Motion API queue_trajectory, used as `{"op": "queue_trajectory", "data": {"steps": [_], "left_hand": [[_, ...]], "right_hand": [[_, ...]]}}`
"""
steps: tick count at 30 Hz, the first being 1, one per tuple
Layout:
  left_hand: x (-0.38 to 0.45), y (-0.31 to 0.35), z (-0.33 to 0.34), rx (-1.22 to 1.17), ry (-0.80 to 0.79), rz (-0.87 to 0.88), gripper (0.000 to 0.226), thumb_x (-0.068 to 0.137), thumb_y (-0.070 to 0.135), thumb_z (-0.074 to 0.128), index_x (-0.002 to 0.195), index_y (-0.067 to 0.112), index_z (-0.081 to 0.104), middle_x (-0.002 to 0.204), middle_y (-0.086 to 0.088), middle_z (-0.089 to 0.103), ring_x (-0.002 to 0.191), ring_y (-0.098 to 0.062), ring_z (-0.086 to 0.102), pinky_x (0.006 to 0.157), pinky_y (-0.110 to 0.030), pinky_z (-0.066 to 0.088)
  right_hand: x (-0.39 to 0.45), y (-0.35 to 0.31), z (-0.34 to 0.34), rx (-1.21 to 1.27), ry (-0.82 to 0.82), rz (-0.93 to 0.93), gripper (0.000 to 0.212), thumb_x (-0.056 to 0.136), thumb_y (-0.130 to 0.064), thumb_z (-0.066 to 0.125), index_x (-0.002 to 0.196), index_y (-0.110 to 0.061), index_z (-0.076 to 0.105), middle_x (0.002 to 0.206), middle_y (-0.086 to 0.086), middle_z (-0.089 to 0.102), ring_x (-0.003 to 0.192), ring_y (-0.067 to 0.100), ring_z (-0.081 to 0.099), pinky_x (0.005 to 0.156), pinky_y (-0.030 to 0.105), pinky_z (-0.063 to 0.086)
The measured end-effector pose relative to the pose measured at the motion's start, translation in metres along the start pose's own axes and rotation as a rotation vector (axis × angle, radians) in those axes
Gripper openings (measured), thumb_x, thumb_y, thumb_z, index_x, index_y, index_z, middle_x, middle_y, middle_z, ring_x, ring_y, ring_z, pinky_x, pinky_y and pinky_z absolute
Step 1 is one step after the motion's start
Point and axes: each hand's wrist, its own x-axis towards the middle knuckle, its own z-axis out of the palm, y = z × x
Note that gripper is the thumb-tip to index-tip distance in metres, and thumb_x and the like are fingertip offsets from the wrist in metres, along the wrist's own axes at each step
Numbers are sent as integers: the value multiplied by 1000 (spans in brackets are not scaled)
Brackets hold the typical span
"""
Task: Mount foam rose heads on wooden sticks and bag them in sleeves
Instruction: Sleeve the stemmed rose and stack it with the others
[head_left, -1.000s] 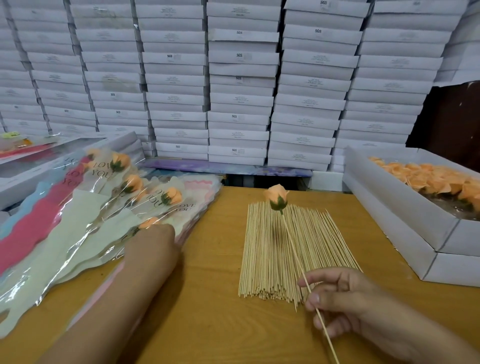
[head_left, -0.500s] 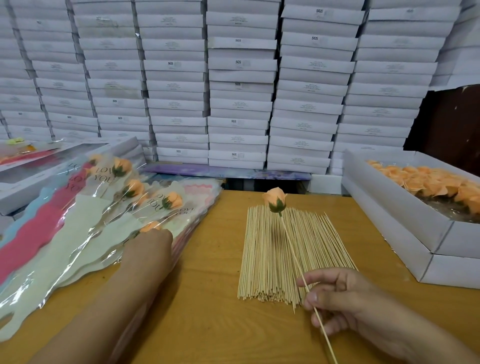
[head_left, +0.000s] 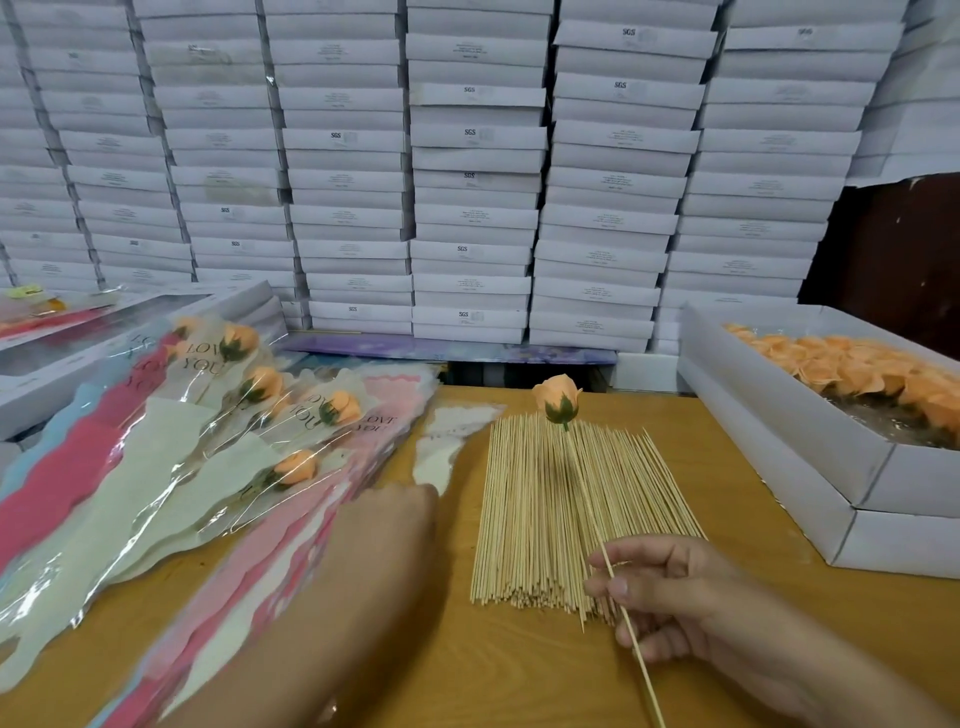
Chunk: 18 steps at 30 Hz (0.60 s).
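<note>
Right hand (head_left: 675, 592) pinches a stick (head_left: 605, 551) near the front table (head_left: 467, 665) edge, rose (head_left: 557, 399) on its tip above the stick pile (head_left: 561, 509). Left hand (head_left: 384, 535) blurred on the sleeves (head_left: 234, 571) at the left edge, grip unclear. Bare table between the hands

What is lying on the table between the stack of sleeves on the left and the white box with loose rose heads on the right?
In the head view, the bundle of wooden sticks lies there, with bare table beside it.
</note>
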Motion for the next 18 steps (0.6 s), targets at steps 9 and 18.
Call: {"op": "queue_trajectory", "data": {"steps": [9,18], "left_hand": [[-35,74,-15,33,-159,321,23,95,6,42,114,14,54,117,-12,63,108,-37,62,60,-35,29],[-49,101,-34,34,-326,445,28,100,3,39,124,0,55,122,-21,62,114,-42,60,52,-28,15]], "right_hand": [[17,-8,6,136,-14,3,32,67,-4,81,99,-7,78,110,21,73,66,26,71,52,28,60],[40,-14,0,177,106,25,34,76,4,72,110,3,69,86,16,75,66,22,72,51,25,59]]}}
